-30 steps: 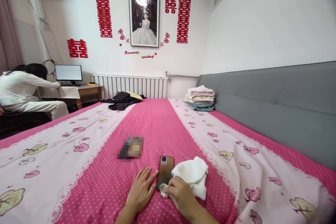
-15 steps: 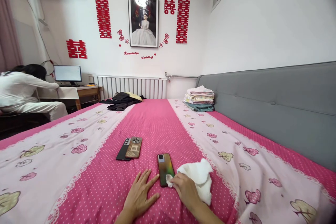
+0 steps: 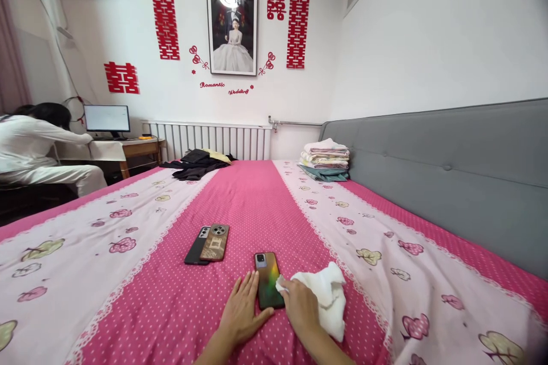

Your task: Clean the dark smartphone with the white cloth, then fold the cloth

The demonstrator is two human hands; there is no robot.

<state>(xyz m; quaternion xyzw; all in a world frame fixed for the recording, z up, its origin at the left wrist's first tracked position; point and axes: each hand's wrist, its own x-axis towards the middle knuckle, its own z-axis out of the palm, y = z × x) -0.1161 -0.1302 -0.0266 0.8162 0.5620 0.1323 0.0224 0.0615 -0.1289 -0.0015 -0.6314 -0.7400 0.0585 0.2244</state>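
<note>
A phone (image 3: 268, 279) with a shiny brown-green back lies face down on the pink dotted bedspread (image 3: 240, 199). Along its left side my left hand (image 3: 244, 308) rests flat, fingers stretched out, the thumb by the phone's lower end. My right hand (image 3: 301, 305) is closed on a white cloth (image 3: 327, 291); a bunched tip of it sticks out at the phone's right edge, and the rest spreads on the bed to the right. Whether that tip presses on the phone I cannot tell.
Two more phones, one dark (image 3: 194, 251) and one brown (image 3: 214, 242), overlap farther left. Dark clothes (image 3: 197, 164) and a folded stack of cloths (image 3: 325, 157) lie at the bed's far end. A grey headboard (image 3: 428, 165) borders the right. A person (image 3: 38, 142) leans over a desk at left.
My left hand has shifted right, closer against the phone, with its fingers drawn nearer together. My right hand has moved the cloth's tip slightly up along the phone's right edge.
</note>
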